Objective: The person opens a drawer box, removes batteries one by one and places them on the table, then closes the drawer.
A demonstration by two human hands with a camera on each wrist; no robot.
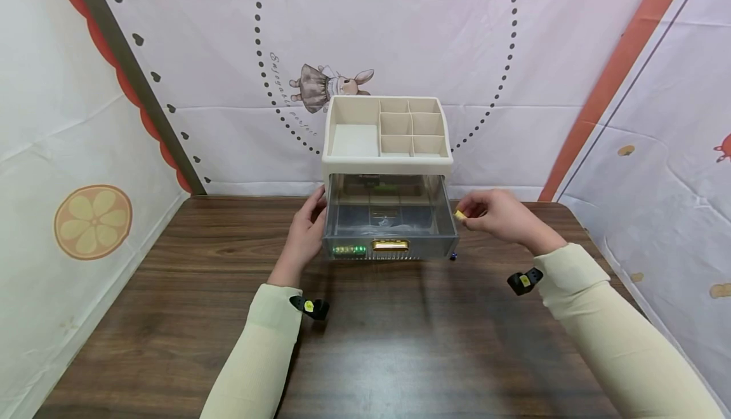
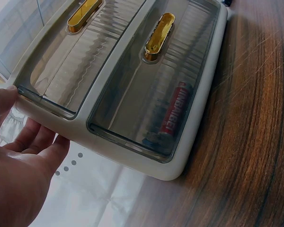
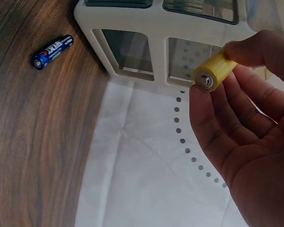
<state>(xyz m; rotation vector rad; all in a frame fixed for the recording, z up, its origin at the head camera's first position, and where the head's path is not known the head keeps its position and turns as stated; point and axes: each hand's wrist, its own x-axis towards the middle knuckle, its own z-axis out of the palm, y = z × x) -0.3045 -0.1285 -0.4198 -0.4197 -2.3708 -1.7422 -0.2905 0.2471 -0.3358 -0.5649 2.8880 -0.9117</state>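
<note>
A cream desktop organizer stands at the back of the table, its clear upper drawer pulled out. My left hand holds the organizer's left side. In the left wrist view, the thumb lies at the frame's edge, and the other fingers touch its side. To the right of the drawer, my right hand pinches a yellow battery between thumb and fingers. A blue battery lies on the table beside the organizer. Through a lower drawer front, a red battery shows.
Gold handles, one on a lower drawer, stick out from the drawer fronts. Small green and yellowish items show through the pulled-out drawer's front. Divided compartments top the organizer. Printed cloth hangs behind the wooden table.
</note>
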